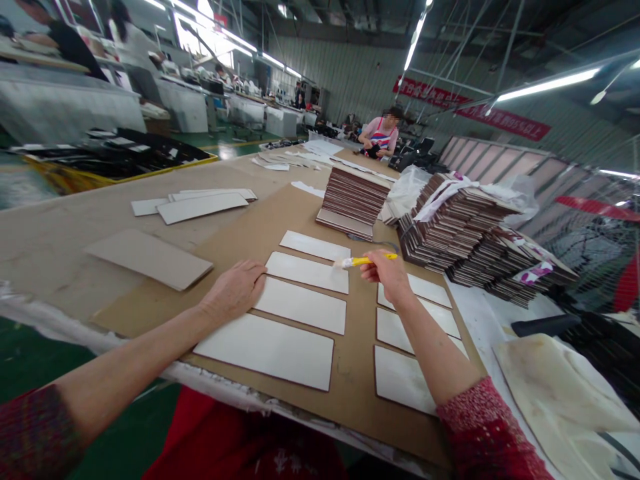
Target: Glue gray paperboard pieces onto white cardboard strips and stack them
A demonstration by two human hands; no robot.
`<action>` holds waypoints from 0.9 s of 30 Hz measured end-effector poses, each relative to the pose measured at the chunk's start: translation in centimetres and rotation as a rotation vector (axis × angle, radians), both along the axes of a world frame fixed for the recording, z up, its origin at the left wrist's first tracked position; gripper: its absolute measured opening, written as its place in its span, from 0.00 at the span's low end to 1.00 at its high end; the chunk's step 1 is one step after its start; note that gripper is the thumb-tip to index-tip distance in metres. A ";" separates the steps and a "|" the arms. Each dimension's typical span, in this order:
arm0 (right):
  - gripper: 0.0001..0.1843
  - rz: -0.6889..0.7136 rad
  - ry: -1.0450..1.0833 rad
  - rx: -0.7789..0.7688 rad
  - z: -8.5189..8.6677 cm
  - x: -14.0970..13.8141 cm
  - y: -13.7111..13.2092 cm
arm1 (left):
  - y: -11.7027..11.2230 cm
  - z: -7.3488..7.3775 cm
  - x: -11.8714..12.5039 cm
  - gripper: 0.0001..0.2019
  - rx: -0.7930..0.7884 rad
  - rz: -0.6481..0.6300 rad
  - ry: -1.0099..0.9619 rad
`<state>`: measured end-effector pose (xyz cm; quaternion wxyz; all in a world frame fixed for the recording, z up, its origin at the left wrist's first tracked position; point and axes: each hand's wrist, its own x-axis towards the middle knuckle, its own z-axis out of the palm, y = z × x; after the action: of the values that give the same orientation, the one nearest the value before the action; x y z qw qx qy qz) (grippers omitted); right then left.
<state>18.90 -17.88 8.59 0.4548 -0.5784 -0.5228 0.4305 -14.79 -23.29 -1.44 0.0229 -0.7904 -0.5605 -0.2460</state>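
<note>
My right hand [387,272] is closed round the yellow handle of a paintbrush [361,261]. Its pale bristles point left, at the right end of a white rectangular panel [307,271] with a dark edge. At the left ends of the panels lies my left hand [239,285], palm down, fingers extended and touching a panel edge. Further white panels [273,350] lie in a column before me. A second column of panels [400,377] sits to the right, partly hidden by my right forearm.
A leaning stack of brown-edged panels [353,200] stands behind the columns. Taller bundles [460,217] rise at the right. Loose white strips [205,205] and a beige board [150,257] lie left. A pale cloth [565,393] is at the right edge. Across the table, a person [383,133] handles dark material.
</note>
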 end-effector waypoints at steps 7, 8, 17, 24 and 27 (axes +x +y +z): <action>0.09 0.163 0.187 -0.068 -0.9 -8.7 -0.8 | -0.2 0.2 -0.2 0.16 0.012 -0.014 0.004; 0.09 0.182 0.190 -0.079 -1.3 -9.9 -0.7 | -0.3 0.2 -0.2 0.16 0.011 -0.015 0.003; 0.06 0.262 0.045 -0.116 -3.2 -13.2 0.4 | -0.4 0.3 -0.1 0.15 -0.010 0.004 -0.016; 0.05 0.219 -0.088 -0.114 -2.1 -8.3 0.2 | -0.4 0.5 0.0 0.15 -0.012 0.018 -0.024; 0.06 0.185 -0.112 -0.116 -2.1 -5.9 -0.1 | -0.5 0.5 0.0 0.14 -0.009 0.021 -0.021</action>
<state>12.97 -17.95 6.51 0.3489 -0.5761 -0.5727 0.4673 -14.75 -23.76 -0.95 0.0159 -0.7820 -0.5701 -0.2513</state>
